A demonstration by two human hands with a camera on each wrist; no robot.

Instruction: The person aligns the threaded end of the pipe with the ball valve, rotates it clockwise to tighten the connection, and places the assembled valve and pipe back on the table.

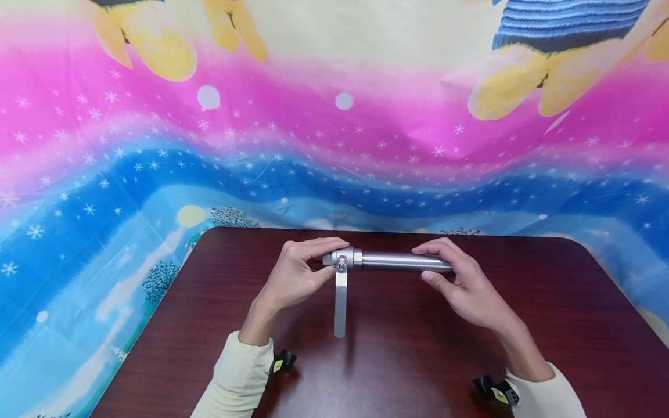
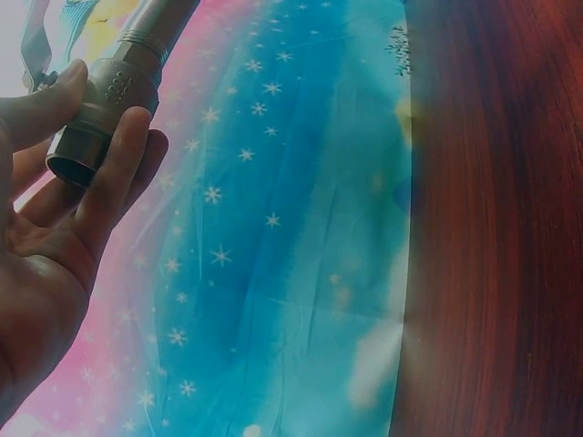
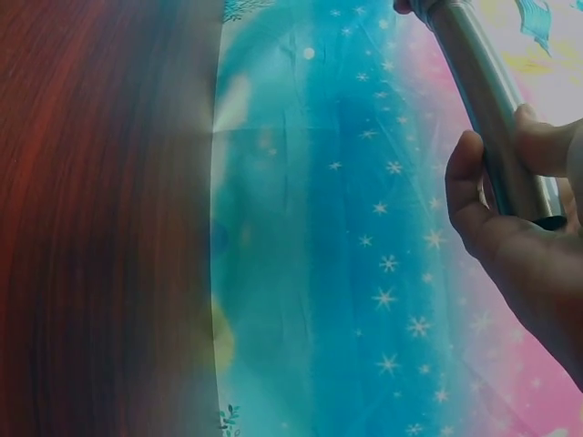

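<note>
A metal ball valve [image 1: 343, 255] with a flat lever handle [image 1: 340, 305] is joined to a smooth steel pipe [image 1: 392, 260]. Together they lie level above the table, the lever pointing toward me. My left hand [image 1: 292, 273] pinches the valve between thumb and fingers at its left end. The valve's open hollow end [image 2: 75, 168] faces down past the fingers in the left wrist view. My right hand [image 1: 470, 290] grips the pipe near its right end, thumb on the near side and fingers over the far side. In the right wrist view the pipe's [image 3: 483, 100] end sits within the curled fingers.
The dark reddish-brown wooden table [image 1: 407, 348] spreads beneath both hands. Behind it hangs a colourful cloth backdrop [image 1: 334, 133] with snowflakes. Black wrist devices [image 1: 284, 361] stick out by both cream sleeves [image 1: 235, 371].
</note>
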